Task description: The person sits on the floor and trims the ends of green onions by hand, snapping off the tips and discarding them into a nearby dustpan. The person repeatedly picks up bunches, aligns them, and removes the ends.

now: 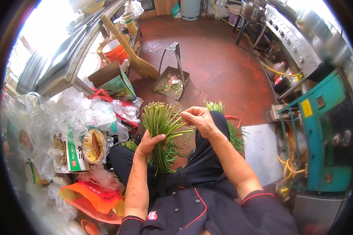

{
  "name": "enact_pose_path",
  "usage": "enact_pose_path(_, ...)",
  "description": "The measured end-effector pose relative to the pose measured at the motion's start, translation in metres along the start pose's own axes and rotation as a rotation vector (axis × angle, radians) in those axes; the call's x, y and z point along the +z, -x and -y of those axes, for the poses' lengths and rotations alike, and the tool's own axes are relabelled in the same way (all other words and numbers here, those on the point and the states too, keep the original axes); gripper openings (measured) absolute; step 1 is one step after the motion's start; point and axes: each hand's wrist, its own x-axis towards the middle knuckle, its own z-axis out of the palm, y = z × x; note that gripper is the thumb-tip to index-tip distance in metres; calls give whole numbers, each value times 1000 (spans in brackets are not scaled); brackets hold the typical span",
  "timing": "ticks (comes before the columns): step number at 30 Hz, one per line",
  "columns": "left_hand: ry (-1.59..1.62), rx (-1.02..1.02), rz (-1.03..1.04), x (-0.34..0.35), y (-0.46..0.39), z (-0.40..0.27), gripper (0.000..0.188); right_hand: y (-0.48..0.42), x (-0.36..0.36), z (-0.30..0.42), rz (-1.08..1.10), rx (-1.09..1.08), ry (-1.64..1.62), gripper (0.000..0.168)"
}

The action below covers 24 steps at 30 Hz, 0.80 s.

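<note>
My left hand [150, 143] is wrapped around a thick bunch of long green vegetable stems [160, 120]. Their cut ends point away from me, and the lower part hangs between my knees. Several stems stick out sideways to the right. At the bunch's right edge, my right hand [200, 121] has its thumb and index finger pinched together by the stem ends; whether a stem is between them is too small to tell. More greens [234, 136] lie on the floor beyond my right knee, near a red strap [234, 118]. Loose leafy bits [172, 152] lie below the held bunch.
Ahead on the red floor stands a metal dustpan [181, 91] holding scraps, beside a broom [141, 64]. Plastic bags [76, 108], a cardboard box [117, 85] and an orange bag [98, 199] crowd the left. A stove [294, 38] and a green machine [311, 129] stand at right.
</note>
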Motion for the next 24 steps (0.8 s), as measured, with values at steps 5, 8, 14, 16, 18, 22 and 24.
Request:
enact_pose_path(5,-1,0,-3,1,-1,4,42,-8,-2,0,-237,-133,-103,28)
enact_pose_path(8,22,-6,1,2,0,3,41,-12,-7,5,-215,-223,26,22)
enact_pose_path(14,17,-37,44,3,-3,3,42,-5,19,34,52,-137,186,25)
enact_pose_path(16,12,-29,36,8,-3,1,42,-14,11,18,168,-114,158,21)
enact_pose_path(18,16,-24,42,9,-2,-1,41,-14,13,19,168,-64,242,19)
enact_pose_path(22,15,-22,64,7,-1,-4,40,-11,19,19,74,-110,354,23)
enact_pose_path(24,-4,-32,74,8,-2,-5,40,-15,13,11,122,-131,269,23)
